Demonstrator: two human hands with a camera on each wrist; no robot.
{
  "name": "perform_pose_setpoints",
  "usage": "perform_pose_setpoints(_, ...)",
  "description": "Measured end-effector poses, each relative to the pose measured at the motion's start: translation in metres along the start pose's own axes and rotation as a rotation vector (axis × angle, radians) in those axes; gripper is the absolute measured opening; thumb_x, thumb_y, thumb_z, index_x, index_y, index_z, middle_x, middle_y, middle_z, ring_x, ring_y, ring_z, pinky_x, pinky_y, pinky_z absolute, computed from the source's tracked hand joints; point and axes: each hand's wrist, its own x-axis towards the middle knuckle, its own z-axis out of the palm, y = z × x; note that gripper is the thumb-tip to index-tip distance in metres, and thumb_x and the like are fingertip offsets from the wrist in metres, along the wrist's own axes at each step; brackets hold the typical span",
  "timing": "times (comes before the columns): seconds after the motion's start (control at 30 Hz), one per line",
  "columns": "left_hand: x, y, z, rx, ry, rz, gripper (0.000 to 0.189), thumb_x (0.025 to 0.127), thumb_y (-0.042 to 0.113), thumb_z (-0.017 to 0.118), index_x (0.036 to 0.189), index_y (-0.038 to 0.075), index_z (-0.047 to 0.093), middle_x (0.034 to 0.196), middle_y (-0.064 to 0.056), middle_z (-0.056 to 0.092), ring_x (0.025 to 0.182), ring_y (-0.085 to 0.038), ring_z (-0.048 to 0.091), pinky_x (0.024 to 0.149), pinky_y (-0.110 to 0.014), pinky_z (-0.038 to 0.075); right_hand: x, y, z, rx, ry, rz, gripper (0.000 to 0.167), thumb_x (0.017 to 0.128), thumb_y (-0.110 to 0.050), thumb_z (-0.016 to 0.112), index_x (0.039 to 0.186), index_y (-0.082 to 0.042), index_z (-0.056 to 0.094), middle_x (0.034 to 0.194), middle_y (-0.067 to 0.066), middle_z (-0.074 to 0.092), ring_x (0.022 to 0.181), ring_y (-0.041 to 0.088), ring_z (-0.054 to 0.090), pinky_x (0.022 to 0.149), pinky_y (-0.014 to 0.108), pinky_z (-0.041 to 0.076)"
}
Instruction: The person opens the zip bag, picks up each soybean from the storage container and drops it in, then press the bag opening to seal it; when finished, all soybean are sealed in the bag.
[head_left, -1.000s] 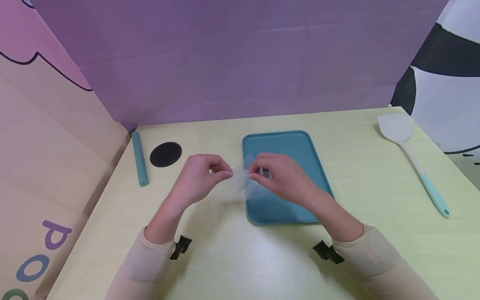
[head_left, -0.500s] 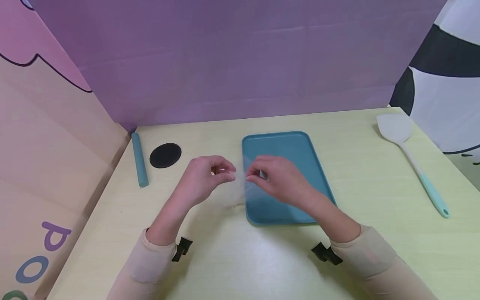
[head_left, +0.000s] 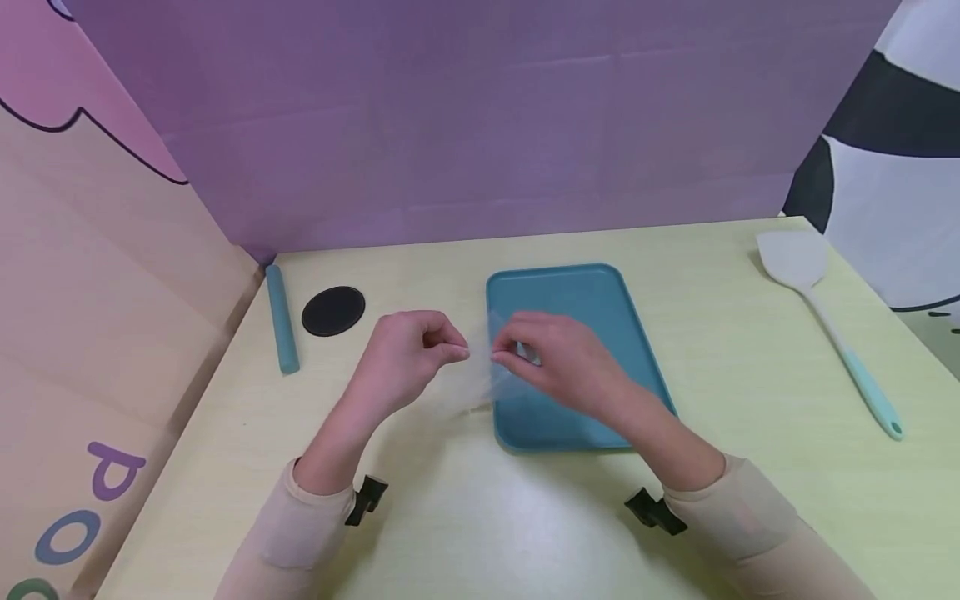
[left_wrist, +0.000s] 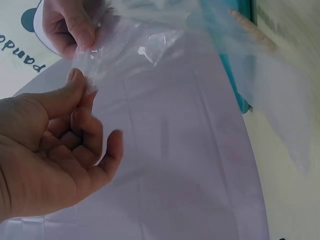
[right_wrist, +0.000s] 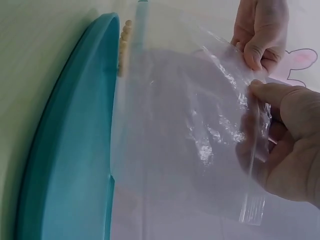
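A clear plastic zip bag (right_wrist: 185,125) hangs between my hands, above the left edge of the blue tray (head_left: 570,292). At the bottom of the bag lies a row of small tan beads (right_wrist: 124,47), faint in the head view. My left hand (head_left: 408,354) pinches the bag's top edge between thumb and forefinger. Close beside it, my right hand (head_left: 558,354) pinches the same edge; the left wrist view has the fingertips of both hands near each other on the film. Whether the bag's mouth is parted there, I cannot tell.
A black disc (head_left: 333,311) and a blue stick (head_left: 282,321) lie at the table's left. On the right is a white spatula (head_left: 795,258) with a mint handle. A purple cloth backdrop (head_left: 480,125) rises behind the table's far edge.
My right hand has shifted slightly left and down, bringing the fingertips of both hands a little closer together. The bag still hangs between them.
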Motion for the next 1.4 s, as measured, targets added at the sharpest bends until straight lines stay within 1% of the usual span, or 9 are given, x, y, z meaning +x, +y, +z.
perform_pose_setpoints(0.1, 0.0, 0.0, -0.001, -0.034, -0.023, 0.036, 0.007, 0.089, 0.017, 0.08, 0.094, 0.016, 0.076, 0.081, 0.004, 0.07, 0.076, -0.017, 0.061, 0.069, -0.034, 0.052, 0.0, 0.0, -0.002, 0.005, 0.036, -0.002, 0.006, 0.09, -0.012, 0.078, 0.092, -0.012, 0.072, 0.082, -0.007, 0.063, 0.071, 0.009, 0.054, 0.063, 0.028, 0.049)
perform_pose_setpoints(0.33, 0.002, -0.004, -0.011, -0.111, -0.051, 0.22, 0.045, 0.089, 0.011, 0.079, 0.128, 0.015, 0.057, 0.098, 0.0, 0.069, 0.089, -0.013, 0.064, 0.088, -0.04, 0.052, 0.001, 0.002, -0.013, 0.109, 0.132, 0.037, 0.006, 0.087, -0.007, 0.079, 0.091, -0.007, 0.074, 0.082, -0.002, 0.065, 0.071, 0.011, 0.055, 0.065, 0.028, 0.05)
perform_pose_setpoints(0.5, 0.003, -0.008, -0.017, -0.21, -0.053, 0.293, 0.037, 0.093, 0.003, 0.072, 0.118, 0.013, 0.046, 0.101, 0.002, 0.072, 0.091, -0.013, 0.068, 0.085, -0.039, 0.055, 0.001, 0.004, -0.021, 0.155, 0.181, 0.073, 0.005, 0.089, -0.008, 0.077, 0.093, -0.006, 0.075, 0.08, -0.002, 0.063, 0.068, 0.013, 0.051, 0.061, 0.026, 0.045)
perform_pose_setpoints(0.6, 0.005, -0.011, -0.019, -0.219, -0.073, 0.359, 0.028, 0.093, 0.002, 0.072, 0.11, 0.01, 0.052, 0.106, 0.003, 0.071, 0.098, -0.013, 0.068, 0.087, -0.037, 0.055, 0.001, 0.005, -0.025, 0.158, 0.193, 0.111, 0.005, 0.091, -0.011, 0.075, 0.095, -0.008, 0.075, 0.082, -0.002, 0.064, 0.069, 0.013, 0.052, 0.061, 0.025, 0.045)
perform_pose_setpoints(0.73, 0.007, -0.016, -0.018, -0.161, -0.144, 0.437, 0.02, 0.091, 0.003, 0.075, 0.107, 0.009, 0.065, 0.113, 0.005, 0.069, 0.106, -0.015, 0.064, 0.09, -0.041, 0.054, 0.0, 0.005, -0.03, 0.179, 0.219, 0.125, 0.005, 0.092, -0.01, 0.075, 0.096, -0.009, 0.075, 0.084, -0.002, 0.066, 0.069, 0.014, 0.054, 0.062, 0.024, 0.047)
perform_pose_setpoints(0.87, 0.007, -0.019, -0.016, -0.09, -0.199, 0.447, 0.024, 0.091, 0.003, 0.075, 0.112, 0.012, 0.07, 0.112, 0.004, 0.069, 0.103, -0.017, 0.064, 0.088, -0.043, 0.054, -0.001, 0.006, -0.032, 0.192, 0.242, 0.118, 0.005, 0.091, -0.009, 0.076, 0.097, -0.009, 0.075, 0.084, -0.002, 0.067, 0.067, 0.013, 0.056, 0.061, 0.025, 0.049)
perform_pose_setpoints(1.03, 0.008, -0.021, -0.013, -0.017, -0.211, 0.418, 0.027, 0.091, 0.001, 0.074, 0.115, 0.013, 0.072, 0.108, 0.005, 0.071, 0.094, -0.009, 0.066, 0.084, -0.033, 0.054, -0.002, 0.006, -0.036, 0.181, 0.26, 0.131, 0.006, 0.091, -0.01, 0.076, 0.097, -0.01, 0.076, 0.085, -0.004, 0.068, 0.067, 0.01, 0.058, 0.062, 0.025, 0.05)
perform_pose_setpoints(1.23, 0.009, -0.02, -0.011, -0.009, -0.101, 0.434, 0.023, 0.091, -0.003, 0.072, 0.109, 0.011, 0.075, 0.1, 0.006, 0.072, 0.087, -0.008, 0.065, 0.079, -0.029, 0.056, -0.002, 0.005, -0.04, 0.174, 0.268, 0.142, 0.009, 0.093, -0.011, 0.075, 0.101, -0.009, 0.075, 0.087, -0.004, 0.068, 0.074, 0.01, 0.059, 0.066, 0.025, 0.051)
perform_pose_setpoints(1.4, 0.009, -0.02, -0.014, -0.084, -0.028, 0.404, 0.024, 0.091, -0.005, 0.071, 0.109, 0.011, 0.075, 0.101, 0.006, 0.073, 0.09, -0.009, 0.068, 0.078, -0.032, 0.057, -0.001, 0.01, -0.049, 0.19, 0.38, 0.173, 0.022, 0.095, -0.012, 0.072, 0.116, -0.006, 0.071, 0.105, 0.001, 0.068, 0.093, 0.01, 0.059, 0.077, 0.02, 0.05)
